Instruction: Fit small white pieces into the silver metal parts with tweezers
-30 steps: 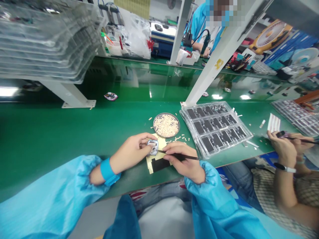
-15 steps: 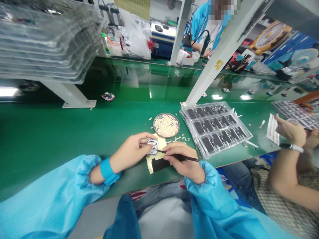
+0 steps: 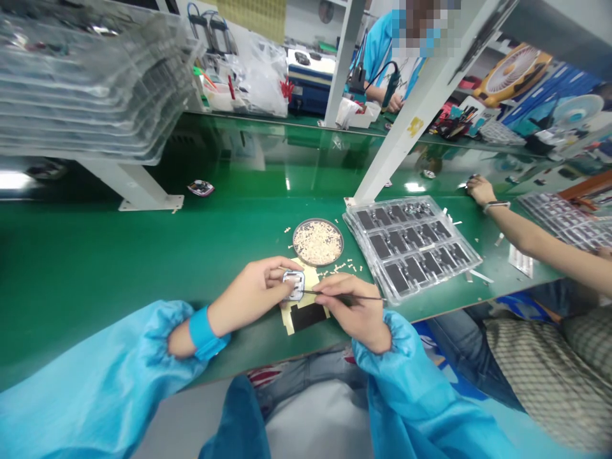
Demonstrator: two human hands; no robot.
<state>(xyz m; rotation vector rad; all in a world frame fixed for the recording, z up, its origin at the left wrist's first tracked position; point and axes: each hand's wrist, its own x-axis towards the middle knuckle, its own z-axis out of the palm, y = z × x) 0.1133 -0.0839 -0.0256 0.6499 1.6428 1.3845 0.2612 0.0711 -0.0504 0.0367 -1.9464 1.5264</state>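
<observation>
Glossy green tabletop (image 3: 95, 255) across the middle — white glare (image 3: 14, 180) at nine o'clock, pale wall (image 3: 302, 29) at twelve, white post (image 3: 401, 140) between one and two — yellow fan (image 3: 514, 73) at two.

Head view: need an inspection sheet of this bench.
Surface: green bench, glossy with reflections.
Job's things: small pale device; thin dark tool, tip end at the device, contact unclear; yellow sheet underneath.
Clutter: loose pale pieces beside the round dish; white strip beside the clear tray.
Grip: left hand holds the device; right hand pinches the tool.
Cables: dark cable across the bench.
Surroundings: co-worker's forearm at right; stacked trays upper left; orange fan.
</observation>
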